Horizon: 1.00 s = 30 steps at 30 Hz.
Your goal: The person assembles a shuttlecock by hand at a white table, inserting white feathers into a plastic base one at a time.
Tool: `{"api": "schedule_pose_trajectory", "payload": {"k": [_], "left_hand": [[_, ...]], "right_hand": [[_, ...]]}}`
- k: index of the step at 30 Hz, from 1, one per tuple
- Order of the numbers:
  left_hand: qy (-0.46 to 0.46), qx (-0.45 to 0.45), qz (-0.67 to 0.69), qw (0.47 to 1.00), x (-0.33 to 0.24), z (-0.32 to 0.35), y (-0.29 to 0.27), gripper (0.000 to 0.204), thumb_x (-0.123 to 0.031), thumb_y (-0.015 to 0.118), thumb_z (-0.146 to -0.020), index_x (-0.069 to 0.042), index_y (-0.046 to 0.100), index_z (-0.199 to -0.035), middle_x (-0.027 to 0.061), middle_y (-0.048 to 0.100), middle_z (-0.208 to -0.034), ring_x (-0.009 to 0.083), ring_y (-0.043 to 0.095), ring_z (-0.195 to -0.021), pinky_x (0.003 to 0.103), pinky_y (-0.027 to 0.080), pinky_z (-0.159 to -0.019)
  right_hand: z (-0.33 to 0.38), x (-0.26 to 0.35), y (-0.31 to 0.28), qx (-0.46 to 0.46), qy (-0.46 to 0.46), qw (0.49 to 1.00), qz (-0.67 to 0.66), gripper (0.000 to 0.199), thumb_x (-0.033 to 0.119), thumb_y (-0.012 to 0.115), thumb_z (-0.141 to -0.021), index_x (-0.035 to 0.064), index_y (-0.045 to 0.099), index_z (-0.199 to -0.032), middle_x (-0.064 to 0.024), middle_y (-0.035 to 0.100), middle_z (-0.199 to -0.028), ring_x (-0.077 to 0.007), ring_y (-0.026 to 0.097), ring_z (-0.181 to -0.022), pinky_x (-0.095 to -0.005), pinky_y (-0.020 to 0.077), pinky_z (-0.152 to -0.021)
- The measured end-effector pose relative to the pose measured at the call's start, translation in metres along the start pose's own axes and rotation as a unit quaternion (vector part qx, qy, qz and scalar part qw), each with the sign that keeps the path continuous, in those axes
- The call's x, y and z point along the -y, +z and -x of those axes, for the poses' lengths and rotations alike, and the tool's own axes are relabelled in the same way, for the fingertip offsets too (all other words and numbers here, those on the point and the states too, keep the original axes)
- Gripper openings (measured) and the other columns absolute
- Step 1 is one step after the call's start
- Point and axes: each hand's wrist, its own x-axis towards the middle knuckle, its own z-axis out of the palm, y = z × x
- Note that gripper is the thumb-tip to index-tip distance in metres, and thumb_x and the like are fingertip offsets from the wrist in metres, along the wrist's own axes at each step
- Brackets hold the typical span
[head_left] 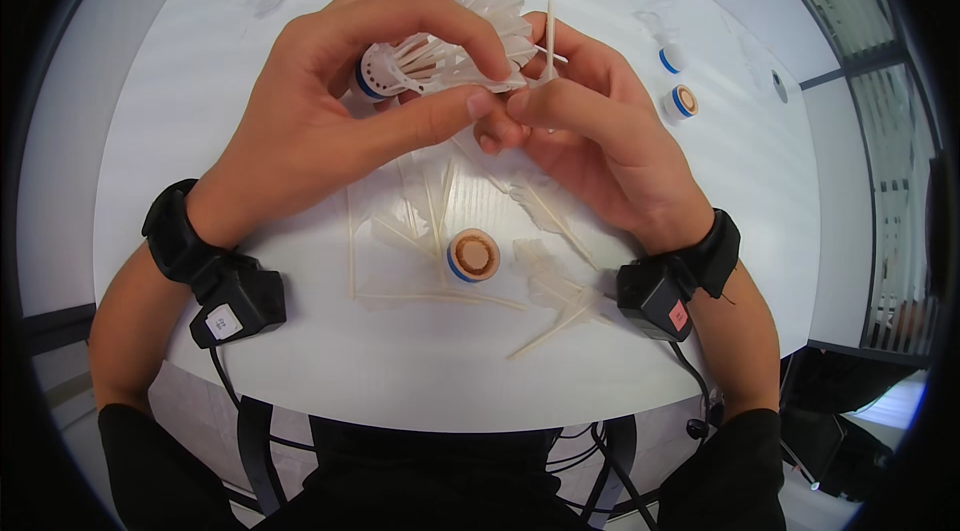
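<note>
The shuttlecock point(432, 69) lies inside the left hand point(305, 121), held between its thumb and fingers; its long axis runs toward the right hand point(615, 121), which seems to pinch one feather stem point(549, 31).

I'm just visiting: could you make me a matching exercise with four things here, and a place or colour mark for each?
1. Shuttlecock
2. Brown-topped base nearest the body
3. Left wrist box
4. Right wrist box

A. Bears a reddish label
B. Among loose feathers
C. Between left hand and right hand
D. Bears a white label

Pairs: 1-C, 2-B, 3-D, 4-A
</note>
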Motion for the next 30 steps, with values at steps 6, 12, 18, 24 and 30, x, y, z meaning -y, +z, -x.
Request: {"api": "schedule_pose_trajectory", "payload": {"k": [6, 12, 18, 24, 30], "left_hand": [[-0.032, 0.013, 0.015, 0.999, -0.0017, 0.0003, 0.0007, 0.026, -0.001, 0.08, -0.079, -0.006, 0.069, -0.102, 0.0077, 0.055, -0.12, 0.0171, 0.058, -0.107, 0.028, 0.048, -0.089], [-0.037, 0.011, 0.035, 0.999, 0.0009, 0.0012, 0.0029, 0.024, 0.0, 0.079, -0.079, -0.005, 0.069, -0.101, 0.0072, 0.055, -0.119, 0.0165, 0.058, -0.106, 0.027, 0.048, -0.088], [-0.026, 0.008, 0.024, 0.999, 0.0028, 0.0004, 0.0036, 0.022, 0.0, 0.078, -0.081, -0.005, 0.069, -0.1, 0.0057, 0.056, -0.114, 0.0151, 0.058, -0.103, 0.027, 0.048, -0.086], [-0.021, 0.002, 0.039, 0.999, 0.0038, 0.0003, 0.004, 0.021, 0.0, 0.078, -0.081, -0.005, 0.068, -0.099, 0.0048, 0.057, -0.111, 0.0147, 0.058, -0.102, 0.027, 0.048, -0.085], [-0.036, -0.009, 0.101, 0.994, 0.0009, -0.0011, 0.0074, 0.02, 0.0, 0.078, -0.081, -0.006, 0.068, -0.098, 0.0039, 0.059, -0.107, 0.0136, 0.059, -0.102, 0.027, 0.047, -0.086]], "right_hand": [[0.0011, -0.0002, 0.0017, 0.016, 0.003, 0.999, 0.029, 0.025, 0.003, 0.064, -0.09, -0.0017, 0.055, -0.113, -0.0072, 0.061, -0.103, -0.0156, 0.066, -0.089, -0.0301, 0.0532, -0.085], [0.0006, -0.0022, -0.001, 0.023, 0.002, 0.999, 0.031, 0.025, 0.004, 0.064, -0.091, -0.0023, 0.056, -0.114, -0.0073, 0.061, -0.105, -0.0156, 0.066, -0.088, -0.0295, 0.0538, -0.083], [0.0012, -0.0024, -0.0039, 0.035, 0.003, 0.999, 0.017, 0.026, 0.002, 0.064, -0.091, -0.0021, 0.055, -0.115, -0.0071, 0.06, -0.103, -0.0156, 0.066, -0.089, -0.0295, 0.0535, -0.085], [0.0, -0.0031, -0.0026, 0.035, 0.0, 0.999, 0.023, 0.031, -0.003, 0.064, -0.086, -0.0015, 0.055, -0.116, -0.0069, 0.06, -0.104, -0.0156, 0.066, -0.091, -0.03, 0.0531, -0.085], [-0.0003, -0.0051, -0.0053, 0.035, -0.007, 0.999, 0.035, 0.052, -0.008, 0.061, -0.086, -0.0035, 0.045, -0.135, -0.0127, 0.064, -0.107, -0.0212, 0.065, -0.092, -0.0345, 0.0511, -0.087]]}}
